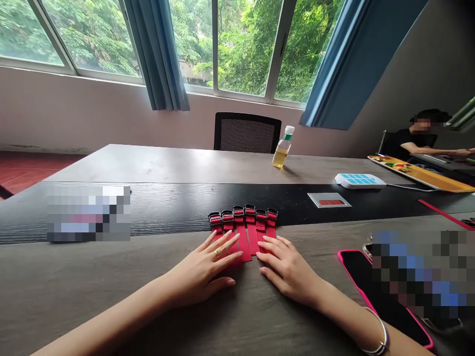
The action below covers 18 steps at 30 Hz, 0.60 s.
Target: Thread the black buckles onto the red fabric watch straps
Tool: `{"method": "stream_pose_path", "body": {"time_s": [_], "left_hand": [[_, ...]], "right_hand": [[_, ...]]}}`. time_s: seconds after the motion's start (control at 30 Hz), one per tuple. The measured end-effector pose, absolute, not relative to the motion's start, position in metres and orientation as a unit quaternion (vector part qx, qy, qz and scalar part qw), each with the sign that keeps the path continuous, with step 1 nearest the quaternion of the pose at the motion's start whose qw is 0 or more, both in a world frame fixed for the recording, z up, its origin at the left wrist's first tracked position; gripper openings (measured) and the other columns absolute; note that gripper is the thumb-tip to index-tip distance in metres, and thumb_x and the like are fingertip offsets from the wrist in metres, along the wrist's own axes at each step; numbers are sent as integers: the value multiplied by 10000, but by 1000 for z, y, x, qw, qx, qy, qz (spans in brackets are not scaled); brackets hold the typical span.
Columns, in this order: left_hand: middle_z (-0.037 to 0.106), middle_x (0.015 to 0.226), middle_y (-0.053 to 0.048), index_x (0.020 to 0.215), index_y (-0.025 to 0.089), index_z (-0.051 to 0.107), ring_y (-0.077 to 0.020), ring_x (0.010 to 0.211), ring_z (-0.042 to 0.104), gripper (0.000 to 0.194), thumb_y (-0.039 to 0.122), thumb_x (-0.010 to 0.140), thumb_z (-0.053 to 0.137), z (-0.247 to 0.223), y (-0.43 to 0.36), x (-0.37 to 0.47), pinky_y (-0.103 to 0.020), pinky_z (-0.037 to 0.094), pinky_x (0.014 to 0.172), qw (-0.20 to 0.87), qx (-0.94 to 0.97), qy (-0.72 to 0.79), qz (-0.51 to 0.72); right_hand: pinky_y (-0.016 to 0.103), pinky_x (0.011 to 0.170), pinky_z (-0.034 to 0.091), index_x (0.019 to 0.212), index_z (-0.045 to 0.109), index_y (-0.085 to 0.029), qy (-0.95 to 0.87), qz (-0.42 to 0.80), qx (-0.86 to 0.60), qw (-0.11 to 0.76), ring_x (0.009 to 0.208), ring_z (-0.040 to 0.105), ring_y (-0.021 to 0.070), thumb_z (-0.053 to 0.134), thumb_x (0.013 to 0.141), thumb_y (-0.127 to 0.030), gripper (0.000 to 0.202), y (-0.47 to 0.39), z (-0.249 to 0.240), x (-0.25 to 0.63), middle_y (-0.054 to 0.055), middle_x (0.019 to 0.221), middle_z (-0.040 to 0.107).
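Several red straps (243,242) with black buckles (250,211) lie side by side on the table, buckle ends pointing away from me. My left hand (208,264) rests flat over the left straps, fingers stretched out, a ring on one finger. Over the lower end of the rightmost straps lies my right hand (284,264), palm down with its fingers extended. Neither hand grips anything. My fingers hide parts of the outer straps.
A phone in a pink case (371,282) lies right of my right arm. Farther back are a flat grey case (329,200), a white power strip (359,181), a bottle (282,148) and an orange tray (426,173). A person (411,141) sits at the far right.
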<state>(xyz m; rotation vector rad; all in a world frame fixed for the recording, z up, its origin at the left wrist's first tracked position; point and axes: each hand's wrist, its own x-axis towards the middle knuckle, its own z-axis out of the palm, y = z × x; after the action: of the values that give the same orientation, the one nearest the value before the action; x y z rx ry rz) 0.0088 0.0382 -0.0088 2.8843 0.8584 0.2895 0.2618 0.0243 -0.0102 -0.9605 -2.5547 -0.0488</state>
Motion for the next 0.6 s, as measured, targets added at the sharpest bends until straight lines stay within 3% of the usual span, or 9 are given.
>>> {"method": "stream_pose_path", "body": {"time_s": [0.27,0.4,0.6], "left_hand": [[458,1357,-77,1333,236,404,-260,1244,429,432,294,906,441,-22,29,-42,-471,381,1007,27,938,310,155],[490,1332,-85,1284,218,467,-250,1216,463,392,327,910,424,-21,28,-44,-446,398,996,8,930,335,153],[541,1278,-98,1216,200,515,-253,1197,473,344,322,910,413,-19,24,-38,-441,379,992,-28,915,363,173]], "right_hand": [[340,820,438,893,610,-144,-922,-18,-244,301,887,575,184,466,880,-190,151,22,-2,248,56,890,676],[383,921,388,1070,577,-154,-948,18,-257,187,1072,516,223,431,916,-335,279,17,-3,223,83,1133,617],[434,1072,220,1327,370,-145,-973,100,-197,63,1296,312,239,307,930,-505,539,-4,-4,201,85,1389,410]]}}
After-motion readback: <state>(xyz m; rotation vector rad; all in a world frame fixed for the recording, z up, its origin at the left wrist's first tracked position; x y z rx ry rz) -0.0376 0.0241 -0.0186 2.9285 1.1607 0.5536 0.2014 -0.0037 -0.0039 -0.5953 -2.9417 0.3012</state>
